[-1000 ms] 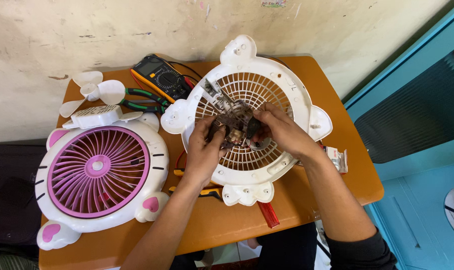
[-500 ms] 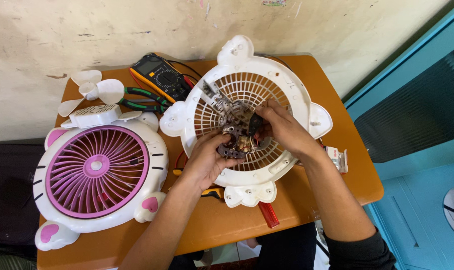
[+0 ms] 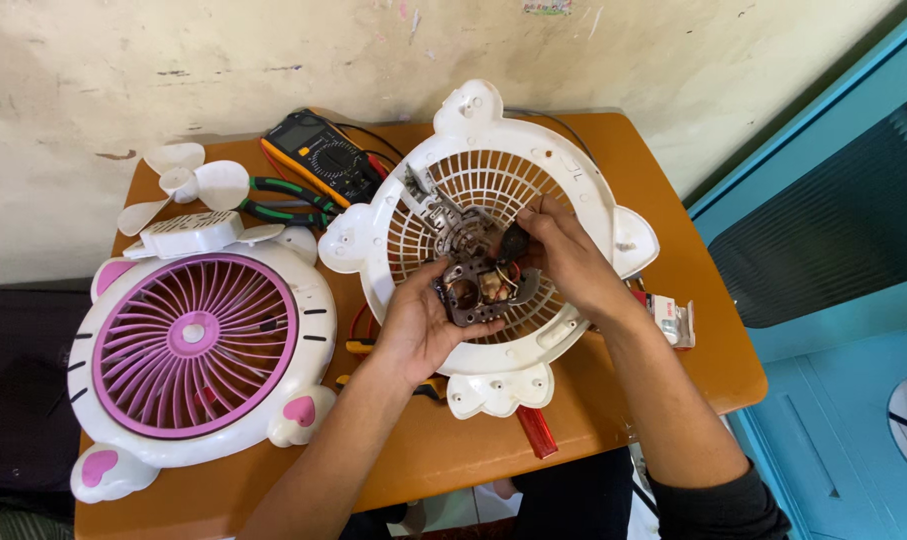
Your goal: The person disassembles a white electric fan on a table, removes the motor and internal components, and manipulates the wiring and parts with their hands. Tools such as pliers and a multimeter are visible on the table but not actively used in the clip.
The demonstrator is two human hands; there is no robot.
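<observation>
While a small orange table [image 3: 613, 180] stands crowded with fan parts, a person holds a dark metal motor assembly [image 3: 478, 290] over the middle of a white rear fan grille [image 3: 583, 200] that lies flat on the tabletop. The left hand [image 3: 423, 325] cradles the motor from below and from the near side, fingers curled round its lower edge and thumb pressed against its side, so the piece sits in the palm rather than on the grille. The right hand [image 3: 563, 255] comes in from the far side, its fingertips pinched narrowly on a small black part [image 3: 513, 242] at the motor's upper right corner; whether that part is joined to the motor cannot be told. Thin wires run from the motor toward the grille's left rim.

There are two round fan housings on the table: the white grille under the hands, and, well to its left, one white front cover with a pink slatted face [image 3: 195, 345], with pink-marked feet and ears. One white three-bladed propeller [image 3: 178, 185] lies at the table's far left corner, just behind a small white ribbed cover piece [image 3: 188, 232]. One yellow-edged multimeter [image 3: 318, 155] rests against the wall side, with one pair of green-handled pliers [image 3: 283, 200] between it and the propeller. One red flat tool handle [image 3: 536, 432] pokes out beneath the grille's near edge, and one small white-and-red switch block [image 3: 670, 318] sits just right of the right wrist.
</observation>
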